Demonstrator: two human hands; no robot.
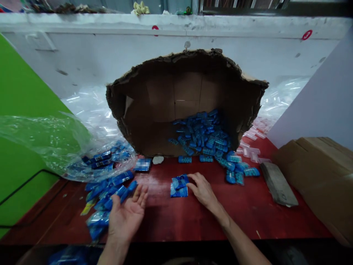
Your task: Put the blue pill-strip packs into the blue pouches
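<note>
My left hand is palm up with fingers apart, holding nothing, beside a pile of blue packets at the left of the red table. On the table's middle lie flat blue packets, one overlapping another. The thumb and forefinger of my right hand touch their right edge, slightly apart from each other. Small blue packs with rounded shapes fill part of a cardboard box lying with its opening toward me; several more spill out at its right.
Clear plastic bags stand behind the left pile. A grey flat block and a brown carton are at the right, near clear plastic pieces. A blue-and-white card and a white lump lie before the box.
</note>
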